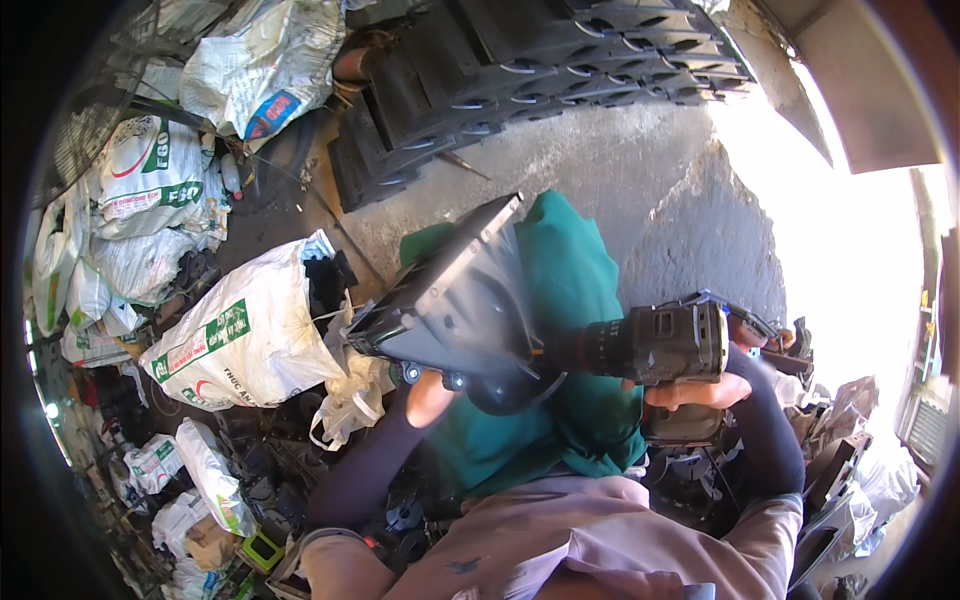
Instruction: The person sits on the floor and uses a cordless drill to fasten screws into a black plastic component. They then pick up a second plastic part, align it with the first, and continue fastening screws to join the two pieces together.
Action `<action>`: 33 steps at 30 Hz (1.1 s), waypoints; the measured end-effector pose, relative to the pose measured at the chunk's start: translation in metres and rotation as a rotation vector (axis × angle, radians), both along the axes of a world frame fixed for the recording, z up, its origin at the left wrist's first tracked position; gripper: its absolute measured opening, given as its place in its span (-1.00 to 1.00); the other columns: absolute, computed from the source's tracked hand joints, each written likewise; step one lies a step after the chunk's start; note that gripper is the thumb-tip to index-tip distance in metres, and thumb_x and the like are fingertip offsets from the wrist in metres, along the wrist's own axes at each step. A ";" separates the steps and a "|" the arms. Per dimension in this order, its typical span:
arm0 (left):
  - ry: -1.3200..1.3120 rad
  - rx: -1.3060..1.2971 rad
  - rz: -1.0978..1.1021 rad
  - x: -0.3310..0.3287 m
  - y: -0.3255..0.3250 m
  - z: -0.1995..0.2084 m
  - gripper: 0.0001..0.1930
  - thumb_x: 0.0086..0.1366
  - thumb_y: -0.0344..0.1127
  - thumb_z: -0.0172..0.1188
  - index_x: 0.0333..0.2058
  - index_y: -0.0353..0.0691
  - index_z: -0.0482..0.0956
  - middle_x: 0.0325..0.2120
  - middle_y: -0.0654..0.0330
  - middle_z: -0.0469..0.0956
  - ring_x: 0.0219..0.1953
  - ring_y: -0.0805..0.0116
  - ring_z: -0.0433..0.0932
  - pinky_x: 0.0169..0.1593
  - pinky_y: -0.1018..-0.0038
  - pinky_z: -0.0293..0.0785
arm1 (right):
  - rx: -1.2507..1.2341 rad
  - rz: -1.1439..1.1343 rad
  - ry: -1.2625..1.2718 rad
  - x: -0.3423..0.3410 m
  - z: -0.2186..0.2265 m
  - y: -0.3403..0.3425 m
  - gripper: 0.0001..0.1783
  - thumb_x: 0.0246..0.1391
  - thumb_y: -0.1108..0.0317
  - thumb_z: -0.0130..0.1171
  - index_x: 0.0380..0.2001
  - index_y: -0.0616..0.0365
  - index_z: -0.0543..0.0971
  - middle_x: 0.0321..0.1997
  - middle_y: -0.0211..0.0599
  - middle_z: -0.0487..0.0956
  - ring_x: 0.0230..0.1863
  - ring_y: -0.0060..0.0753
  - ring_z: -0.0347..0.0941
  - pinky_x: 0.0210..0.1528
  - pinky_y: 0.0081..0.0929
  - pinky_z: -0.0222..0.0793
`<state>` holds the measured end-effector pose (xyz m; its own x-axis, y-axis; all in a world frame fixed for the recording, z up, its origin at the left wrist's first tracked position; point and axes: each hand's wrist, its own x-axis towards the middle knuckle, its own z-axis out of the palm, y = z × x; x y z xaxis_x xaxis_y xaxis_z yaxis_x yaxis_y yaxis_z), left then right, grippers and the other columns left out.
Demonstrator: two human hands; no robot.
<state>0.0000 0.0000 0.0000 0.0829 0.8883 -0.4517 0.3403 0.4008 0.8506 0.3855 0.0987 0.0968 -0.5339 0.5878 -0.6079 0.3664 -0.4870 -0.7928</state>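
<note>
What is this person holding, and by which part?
The right grip holds a power drill by its handle; the left grip, partly hidden, holds a black plastic piece by its near left side.

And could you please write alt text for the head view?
A person's right hand holds a dark power drill pointed at a black part, supported by the left hand over green trousers. White sacks lie at left.
</note>
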 end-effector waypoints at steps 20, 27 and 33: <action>-0.336 0.468 0.084 0.072 0.085 0.028 -0.47 0.03 0.16 0.41 -0.31 -0.23 0.60 -0.35 0.26 0.62 -0.29 0.41 0.60 -0.18 0.45 0.51 | -0.038 -0.123 0.146 -0.003 -0.016 -0.006 -0.76 -0.06 0.52 0.17 -0.24 0.26 0.54 -0.48 -0.33 0.55 -0.58 -0.52 0.44 -0.47 -0.53 0.38; -0.360 0.345 0.030 0.069 0.089 0.030 -0.47 0.05 0.17 0.40 -0.33 -0.23 0.58 -0.41 0.29 0.61 -0.33 0.44 0.59 -0.22 0.46 0.51 | -0.060 -0.135 0.218 0.001 -0.028 -0.011 -0.71 -0.13 0.55 0.15 -0.24 0.26 0.54 -0.47 -0.34 0.55 -0.54 -0.52 0.45 -0.41 -0.54 0.39; -0.233 -0.139 0.003 0.063 0.091 0.016 -0.45 0.09 0.20 0.35 -0.31 -0.26 0.58 -0.42 0.26 0.60 -0.34 0.41 0.58 -0.20 0.42 0.49 | -0.056 -0.079 0.069 0.031 -0.062 -0.019 -0.81 -0.02 0.51 0.10 -0.28 0.25 0.57 -0.41 -0.32 0.56 -0.48 -0.51 0.47 -0.36 -0.55 0.43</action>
